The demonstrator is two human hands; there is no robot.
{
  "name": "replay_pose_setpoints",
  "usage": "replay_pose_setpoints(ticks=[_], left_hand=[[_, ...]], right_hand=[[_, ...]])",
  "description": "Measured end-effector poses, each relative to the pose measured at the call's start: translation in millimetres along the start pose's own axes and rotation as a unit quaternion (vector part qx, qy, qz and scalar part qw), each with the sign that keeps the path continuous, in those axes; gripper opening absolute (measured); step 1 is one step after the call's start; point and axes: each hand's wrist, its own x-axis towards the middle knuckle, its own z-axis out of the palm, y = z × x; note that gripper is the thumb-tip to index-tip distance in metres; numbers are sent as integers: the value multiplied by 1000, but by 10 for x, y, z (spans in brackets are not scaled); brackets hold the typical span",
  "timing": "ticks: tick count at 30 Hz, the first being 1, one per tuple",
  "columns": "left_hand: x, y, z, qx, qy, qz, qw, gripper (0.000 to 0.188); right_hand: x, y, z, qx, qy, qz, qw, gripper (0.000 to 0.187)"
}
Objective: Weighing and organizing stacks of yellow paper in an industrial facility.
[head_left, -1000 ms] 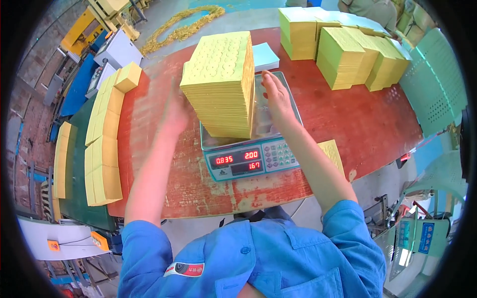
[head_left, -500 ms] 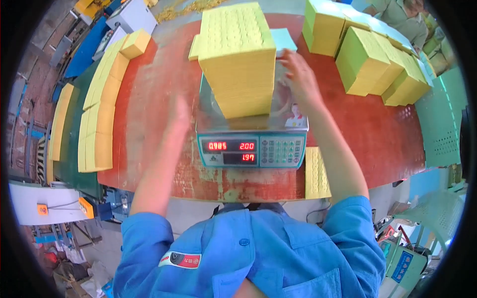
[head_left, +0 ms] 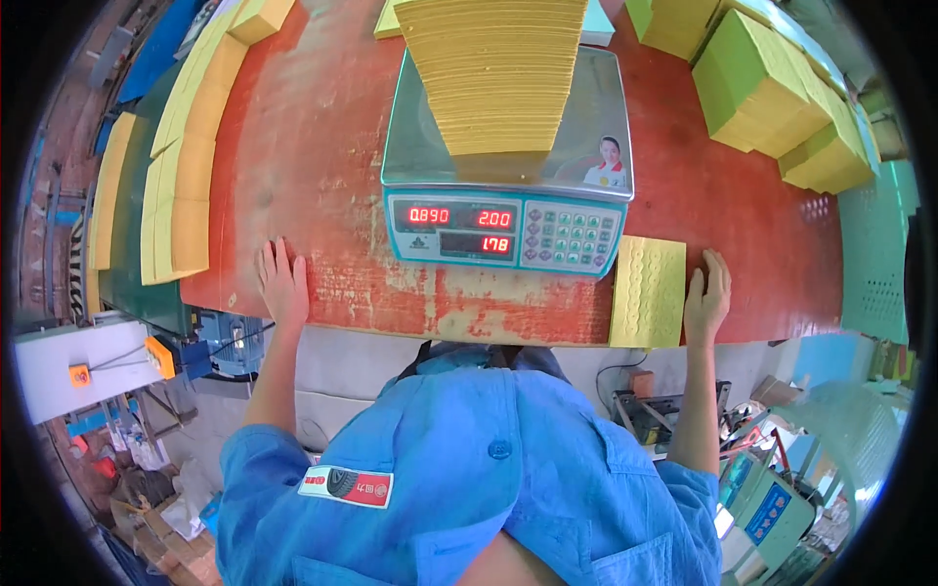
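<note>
Nearest the viewer is the person's blue shirt [head_left: 449,439]. Beyond it, both hands are at the front of the red worktop [head_left: 332,195]. The left hand [head_left: 282,285] lies on it, fingers spread, grasping nothing. The right hand [head_left: 708,298] has its fingers loosely bent; no object shows in them. It is just beside a yellow embossed sheet [head_left: 649,293]; contact cannot be confirmed.

Farther back stands the scale [head_left: 415,146], its display [head_left: 454,228] lit with red figures. On its tray is the tall yellow stack [head_left: 498,88], top cut off by the view.

Change noted: half a second ago both hands were raised beside the stack; now they are down and well apart from it. The figures also differ. In my judgement, the scale now bears the stack without handling, so the reading can settle.

Farthest out are yellow blocks [head_left: 183,186] at left and yellow piles [head_left: 747,83] at right.
</note>
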Motion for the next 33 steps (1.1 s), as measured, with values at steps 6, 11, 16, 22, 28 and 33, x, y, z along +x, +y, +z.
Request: replay_pose_setpoints(ticks=[6,11,16,22,28,33], left_hand=[[-4,24,8,-27,5,-32,999,53],[3,-26,53,-53,29,-28,998,52],[25,-89,74,-54,35,-28,998,52],[5,-25,58,-82,22,-37,996,52],[54,-604,362,-426,42,-175,887,48],[-221,1241,-741,-615,-104,-70,778,31]], right_hand=[[-14,52,79,-63,-5,-24,998,31],[0,41,68,-76,-3,-26,997,29],[13,7,112,-67,11,-23,997,27],[-36,42,108,-60,31,-23,997,25],[-1,1,199,2,67,9,998,23],[-96,283,4,63,133,48,988,20]])
